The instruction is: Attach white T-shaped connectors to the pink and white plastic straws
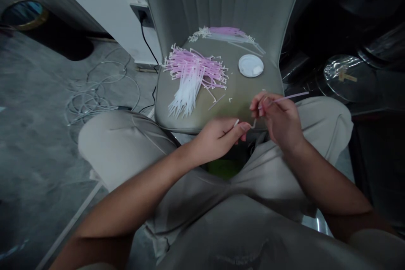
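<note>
My right hand (278,118) pinches a thin pink plastic stick (289,97) that points up and to the right. My left hand (221,135) is closed in a pinch on a small white plastic piece (236,122), close to the lower end of that stick. Both hands hover over my knees at the front edge of a grey padded chair seat (243,93). A heap of pink and white sticks (193,74) lies on the seat's left half. A second, smaller bundle (224,33) lies at the seat's back.
A round white lid (251,66) lies on the seat's right side. A tangle of white cables (95,93) lies on the grey floor at left, near a wall socket (142,12) with a black cord. Shiny wrapped objects (344,74) stand at right.
</note>
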### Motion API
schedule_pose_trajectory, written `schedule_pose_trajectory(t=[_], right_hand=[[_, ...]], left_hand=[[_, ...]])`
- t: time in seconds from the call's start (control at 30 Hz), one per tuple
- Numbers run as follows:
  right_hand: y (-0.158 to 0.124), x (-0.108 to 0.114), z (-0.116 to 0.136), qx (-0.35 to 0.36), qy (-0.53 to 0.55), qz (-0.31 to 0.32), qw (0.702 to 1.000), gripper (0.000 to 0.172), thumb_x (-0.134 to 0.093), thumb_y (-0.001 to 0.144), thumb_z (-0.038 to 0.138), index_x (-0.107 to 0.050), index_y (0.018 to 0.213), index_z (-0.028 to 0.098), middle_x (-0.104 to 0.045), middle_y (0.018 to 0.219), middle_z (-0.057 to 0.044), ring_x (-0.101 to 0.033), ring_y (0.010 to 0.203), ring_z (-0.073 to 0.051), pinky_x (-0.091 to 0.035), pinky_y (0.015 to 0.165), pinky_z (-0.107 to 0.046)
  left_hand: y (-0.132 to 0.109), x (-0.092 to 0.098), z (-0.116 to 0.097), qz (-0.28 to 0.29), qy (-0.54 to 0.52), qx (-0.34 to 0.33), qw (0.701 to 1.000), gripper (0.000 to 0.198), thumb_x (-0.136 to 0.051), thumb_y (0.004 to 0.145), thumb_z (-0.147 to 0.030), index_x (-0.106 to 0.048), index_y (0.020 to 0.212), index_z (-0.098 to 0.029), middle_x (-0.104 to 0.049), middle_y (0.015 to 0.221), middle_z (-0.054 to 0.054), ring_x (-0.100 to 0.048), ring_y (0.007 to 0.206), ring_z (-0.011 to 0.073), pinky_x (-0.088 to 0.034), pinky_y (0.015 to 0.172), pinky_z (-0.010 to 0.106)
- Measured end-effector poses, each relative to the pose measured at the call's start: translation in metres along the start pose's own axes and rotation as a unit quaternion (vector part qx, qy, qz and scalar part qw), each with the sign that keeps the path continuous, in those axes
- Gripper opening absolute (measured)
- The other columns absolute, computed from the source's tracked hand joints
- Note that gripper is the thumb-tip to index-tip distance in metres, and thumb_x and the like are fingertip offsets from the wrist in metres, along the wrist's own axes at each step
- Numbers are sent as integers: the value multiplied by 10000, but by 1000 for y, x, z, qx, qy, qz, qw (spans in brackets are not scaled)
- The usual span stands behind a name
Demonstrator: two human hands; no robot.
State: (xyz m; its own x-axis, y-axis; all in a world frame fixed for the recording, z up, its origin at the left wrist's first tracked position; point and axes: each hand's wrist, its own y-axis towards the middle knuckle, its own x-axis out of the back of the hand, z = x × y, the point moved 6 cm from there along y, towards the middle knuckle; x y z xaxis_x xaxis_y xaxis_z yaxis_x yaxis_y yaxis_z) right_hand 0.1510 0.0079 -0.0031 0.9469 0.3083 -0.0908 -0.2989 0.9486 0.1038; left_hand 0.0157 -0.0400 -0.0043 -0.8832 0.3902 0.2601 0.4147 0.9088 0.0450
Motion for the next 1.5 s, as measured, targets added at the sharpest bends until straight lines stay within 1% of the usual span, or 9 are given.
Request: schedule_pose_trajectory(t=[0.07,0.2,0.3,0.47,0.63,0.83,1.1,1.4,1.5], right_hand=[[0,-3,1,3,-2,13,1000,367,-589,911,393,-577,607,188,-561,664,2,-490,588,-99,-389,563,-241],[-8,-21,-2,-44,-37,135,989,395,-536,941,425,-594,628,191,-518,558,24,-470,512,-92,-369,496,-229],[-12,-27,-2,-53,-51,176,982,438,-500,960,425,-607,610,184,-564,564,19,-510,523,-90,-406,527,-227],[-11,-25,-3,-57,-66,172,981,424,-507,966,385,-614,610,180,-568,566,27,-507,521,-77,-390,517,-211],[-12,-22,-7,-72,-86,168,979,426,-524,949,427,-618,622,170,-536,546,31,-495,503,-77,-384,503,-211],[-12,-24,-11,-85,-53,154,983,424,-502,956,446,-584,642,174,-553,531,34,-494,473,-74,-377,477,-205],[-13,-25,-10,-72,-48,158,984,398,-495,971,397,-595,659,173,-572,559,36,-487,477,-62,-369,467,-195],[-14,-25,-8,-51,-73,190,978,378,-496,979,343,-599,657,173,-509,595,43,-490,516,-52,-361,493,-199],[-14,-24,-9,-44,-78,177,980,381,-496,981,334,-591,651,170,-488,569,45,-475,507,-53,-348,487,-200]], left_hand=[[1,-2,-2,11,18,-14,1000,438,-421,987,-405,-623,687,-158,-578,583,-19,-540,557,73,-419,568,185],[4,-8,-2,49,41,-34,997,441,-415,989,-411,-643,708,-160,-619,604,-12,-558,562,80,-434,586,194],[4,-10,0,71,48,-33,996,452,-411,991,-417,-640,697,-161,-634,612,-11,-555,554,78,-433,587,193],[4,-9,-1,80,53,-31,995,459,-402,995,-411,-629,687,-157,-622,612,-15,-545,555,77,-427,590,192],[3,-9,1,96,39,-11,995,458,-378,998,-431,-668,783,-151,-613,624,-15,-549,571,82,-437,592,197],[4,-7,2,92,22,-7,996,442,-384,997,-422,-674,803,-151,-621,630,-8,-555,576,85,-438,592,196],[4,-7,3,92,17,-4,996,454,-390,993,-415,-650,732,-148,-607,610,-10,-546,567,82,-433,596,199],[3,-9,4,100,15,-1,995,456,-408,988,-400,-605,660,-152,-610,598,-12,-550,559,77,-429,590,192],[4,-8,4,102,14,13,995,473,-409,983,-424,-600,650,-148,-608,599,-11,-537,557,75,-422,590,190]])
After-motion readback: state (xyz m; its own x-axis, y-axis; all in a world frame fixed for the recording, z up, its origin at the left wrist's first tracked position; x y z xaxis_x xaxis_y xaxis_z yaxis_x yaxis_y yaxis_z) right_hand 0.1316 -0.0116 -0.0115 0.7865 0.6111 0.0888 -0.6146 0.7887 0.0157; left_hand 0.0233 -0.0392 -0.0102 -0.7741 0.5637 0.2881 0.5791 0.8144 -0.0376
